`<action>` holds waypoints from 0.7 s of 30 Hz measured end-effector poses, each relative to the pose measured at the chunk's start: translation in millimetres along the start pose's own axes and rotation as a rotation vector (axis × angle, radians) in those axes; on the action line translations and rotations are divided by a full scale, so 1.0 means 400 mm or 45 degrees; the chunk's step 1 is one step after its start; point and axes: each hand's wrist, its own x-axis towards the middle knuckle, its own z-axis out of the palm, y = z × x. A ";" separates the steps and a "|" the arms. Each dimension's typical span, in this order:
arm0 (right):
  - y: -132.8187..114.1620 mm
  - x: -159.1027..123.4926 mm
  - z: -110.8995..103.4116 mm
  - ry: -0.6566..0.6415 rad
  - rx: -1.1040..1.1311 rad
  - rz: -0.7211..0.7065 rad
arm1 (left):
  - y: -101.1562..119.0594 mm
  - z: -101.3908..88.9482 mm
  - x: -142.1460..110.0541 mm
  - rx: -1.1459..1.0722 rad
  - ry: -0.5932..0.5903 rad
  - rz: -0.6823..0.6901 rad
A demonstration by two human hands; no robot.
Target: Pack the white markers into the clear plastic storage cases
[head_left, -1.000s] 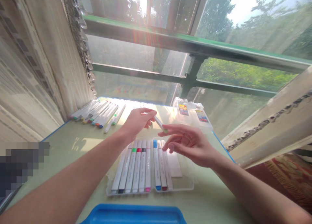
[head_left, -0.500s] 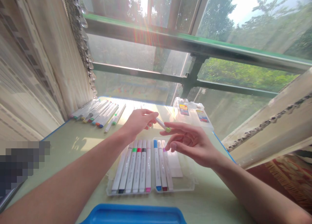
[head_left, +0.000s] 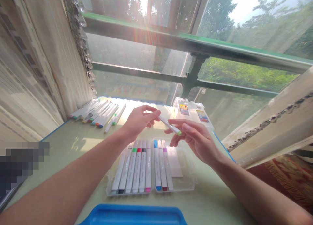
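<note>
Left fingers pinch marker; right fingers half-open at it, hold unclear. Likely regrip; next needs right pinch.

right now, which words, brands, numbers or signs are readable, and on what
No text reads clearly.
Two labels on the rear clear plastic case: print too small and blurred.
White markers in the open case: barrel print too small.
Green-tipped marker in the left hand: nothing legible.

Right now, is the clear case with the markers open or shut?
Open: the clear case lies spread in two halves, its markers showing uncovered inside.
</note>
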 end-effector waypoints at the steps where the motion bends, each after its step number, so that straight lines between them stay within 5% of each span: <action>1: 0.001 0.002 -0.001 0.027 -0.015 0.018 | 0.001 0.002 -0.001 0.005 -0.008 0.008; 21: -0.011 0.013 0.016 0.178 -0.276 0.363 | 0.014 0.027 -0.022 0.128 -0.187 0.177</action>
